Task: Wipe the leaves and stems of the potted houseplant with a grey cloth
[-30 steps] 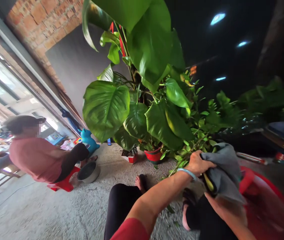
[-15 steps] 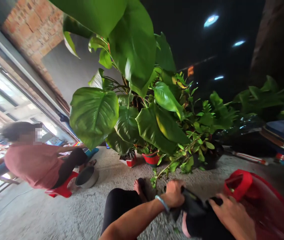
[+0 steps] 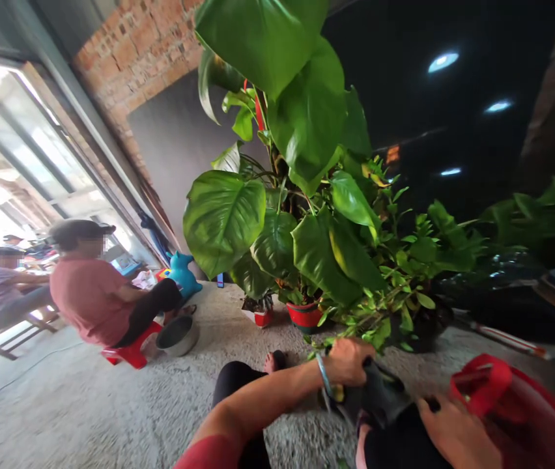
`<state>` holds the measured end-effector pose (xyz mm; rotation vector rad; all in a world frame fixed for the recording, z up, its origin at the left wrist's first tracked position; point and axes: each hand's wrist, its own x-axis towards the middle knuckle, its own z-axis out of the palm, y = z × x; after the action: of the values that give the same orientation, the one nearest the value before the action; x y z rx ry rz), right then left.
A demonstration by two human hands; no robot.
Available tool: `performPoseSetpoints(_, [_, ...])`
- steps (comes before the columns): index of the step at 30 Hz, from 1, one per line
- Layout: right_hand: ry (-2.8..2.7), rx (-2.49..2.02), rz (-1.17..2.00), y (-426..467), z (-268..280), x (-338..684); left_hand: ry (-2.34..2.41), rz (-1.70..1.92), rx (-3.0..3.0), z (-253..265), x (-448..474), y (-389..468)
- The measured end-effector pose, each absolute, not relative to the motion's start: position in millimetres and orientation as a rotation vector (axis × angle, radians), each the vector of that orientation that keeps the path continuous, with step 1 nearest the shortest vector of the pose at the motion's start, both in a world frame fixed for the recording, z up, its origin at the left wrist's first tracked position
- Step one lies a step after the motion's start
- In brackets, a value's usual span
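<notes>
Since a second ago the dark grey cloth [image 3: 378,397] has come down from chest height, where it hung bunched and lifted near the foliage, to lie low over the knee, and both hands have dropped with it.

Head view: the left hand [image 3: 350,361] has its fingers curled tight around the upper edge of the cloth, a pale bangle on its wrist, with something yellow just showing beneath the hand (what it is cannot be told). The right hand [image 3: 456,433] lies at the cloth's lower right edge, touching it; whether its fingers grip the cloth or only rest there I cannot tell, since the fingertips are hidden. Just right of that hand sits a red plastic basin [image 3: 512,397], blurred. Beyond the hands stands a large-leaved plant [image 3: 277,195] in a red pot [image 3: 304,317], with a smaller red pot [image 3: 261,317] beside it. At left a person in a pink shirt [image 3: 89,299] sits on a low red stool [image 3: 128,353], a metal bowl [image 3: 177,335] on the concrete floor [image 3: 86,404] just beside them.
</notes>
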<state>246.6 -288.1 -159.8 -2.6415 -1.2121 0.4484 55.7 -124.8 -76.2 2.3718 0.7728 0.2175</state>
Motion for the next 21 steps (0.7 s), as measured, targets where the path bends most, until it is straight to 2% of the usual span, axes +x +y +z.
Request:
performPoseSetpoints(3, [-1.213, -2.609, 0.494, -282, -160, 244, 0.997, 0.726, 2.255, -23, 30, -99])
performPoseSetpoints(5, [-1.219, -2.598, 0.521, -278, -157, 237, 1.2, 0.876, 2.184, 1, 19, -85])
performPoseSetpoints(10, [-1.305, -2.593, 0.493, -272, -156, 229, 1.254, 0.379, 2.294, 6, -20, -91])
performPoseSetpoints(12, [-1.308, -2.592, 0.534, -272, -157, 230, 1.109, 0.405, 2.244, 16, -41, -103])
performPoseSetpoints(14, [-1.297, -2.599, 0.589, -271, -156, 232, 0.857, 0.679, 2.139, 47, -59, -109])
performPoseSetpoints(17, [-1.385, -2.608, 0.57, -267, -152, 228, 0.542, 1.323, 2.016, 116, -65, -99])
performPoseSetpoints(19, [-1.44, -2.615, 0.499, -263, -152, 221, 0.546, 1.747, 2.034, 151, -54, -82])
performPoseSetpoints(21, [-1.486, -2.598, 0.431, -260, -156, 213, 0.595, 1.962, 2.088, 156, -38, -66])
